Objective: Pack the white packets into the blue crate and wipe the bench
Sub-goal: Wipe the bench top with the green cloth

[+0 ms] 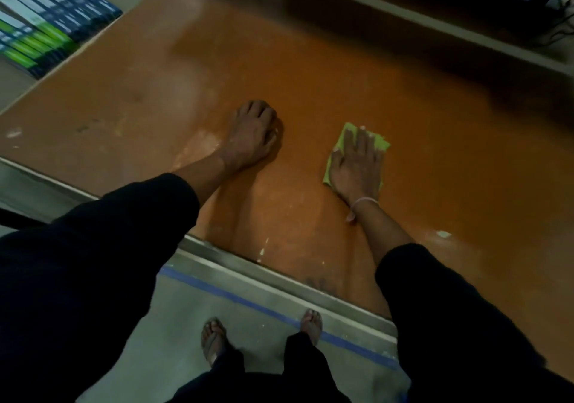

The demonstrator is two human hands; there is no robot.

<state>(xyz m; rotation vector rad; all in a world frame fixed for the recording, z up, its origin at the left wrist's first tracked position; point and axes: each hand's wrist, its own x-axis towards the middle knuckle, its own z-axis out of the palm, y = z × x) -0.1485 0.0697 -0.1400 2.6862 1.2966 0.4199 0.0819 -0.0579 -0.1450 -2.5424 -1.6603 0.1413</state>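
Here, bench: the orange-brown bench (pixel 341 70) is filling most of the view, its surface scuffed with pale patches and white flecks, a grey metal edge running along the near side.
Cloth: a small yellow-green cloth (pixel 380 143) is lying flat on the bench, right of centre, mostly covered by the hand on it; its corners are showing past the fingertips and beside the wrist.
Right hand: the right hand (pixel 357 166) is pressing down on the cloth with its fingers straight and lying close together, palm down; a thin pale band (pixel 365 202) is sitting round the wrist.
Left hand: the left hand (pixel 253 133) is resting on the bare bench to the left of the cloth, apart from it, fingers curled under into a loose fist; nothing is showing in its grasp.
Sleeves: both arms are wearing dark sleeves (pixel 108 241) pushed up short of the wrists.
Boxes: a row of flat boxes (pixel 46 29) is lying at the far left corner, off the orange surface, their edges banded in white, dark blue and green.
Writing: the print on the boxes is too blurred to read, and I cannot make out any brand.
Floor: a grey floor (pixel 174 309) with a blue tape line (pixel 264 309) is showing below the bench edge, with two bare feet in sandals (pixel 214 340) standing by the line.
Far right corner: dark cables (pixel 553 7) are lying in shadow beyond the bench.
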